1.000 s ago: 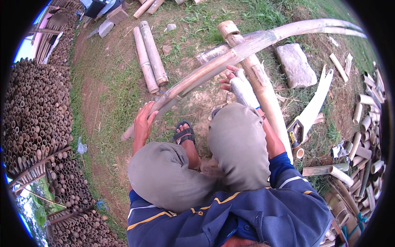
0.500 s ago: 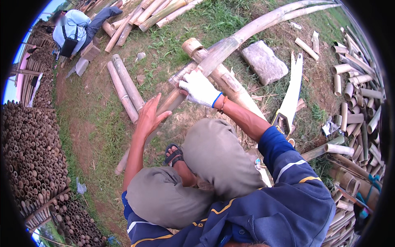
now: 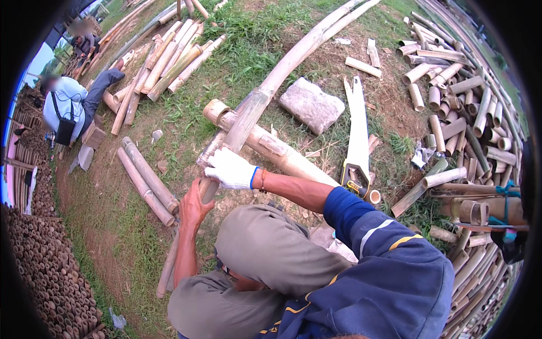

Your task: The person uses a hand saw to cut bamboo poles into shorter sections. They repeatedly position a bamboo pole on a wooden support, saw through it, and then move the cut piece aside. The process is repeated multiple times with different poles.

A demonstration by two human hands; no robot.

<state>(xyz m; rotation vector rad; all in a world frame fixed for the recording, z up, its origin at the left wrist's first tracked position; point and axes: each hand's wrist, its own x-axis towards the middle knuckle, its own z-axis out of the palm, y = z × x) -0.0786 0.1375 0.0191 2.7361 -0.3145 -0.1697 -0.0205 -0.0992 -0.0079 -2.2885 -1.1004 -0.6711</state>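
A long bamboo pole (image 3: 265, 93) slants from between my knees up to the far right, splitting in two toward its far end. My right hand (image 3: 231, 169), in a white knitted glove, is closed over the pole near its close end. Just below, my bare left hand (image 3: 195, 208) wraps around the same pole; part of its grip is hidden. The pole lies across a thicker bamboo log (image 3: 282, 152) on the ground. To the right of that log rests a handsaw (image 3: 357, 130) with a pale blade and a black-and-yellow handle.
A rough stone block (image 3: 312, 106) sits beyond the log. Two bamboo lengths (image 3: 148, 181) lie to the left. Cut bamboo pieces (image 3: 451, 96) are heaped at right, and stacked bamboo (image 3: 51, 271) fills the lower left. A person in light blue (image 3: 68, 107) sits far left.
My left hand has gone from spread fingers to closing around the pole. My right hand stays on the pole. The view has turned, shifting most of the scene leftward.
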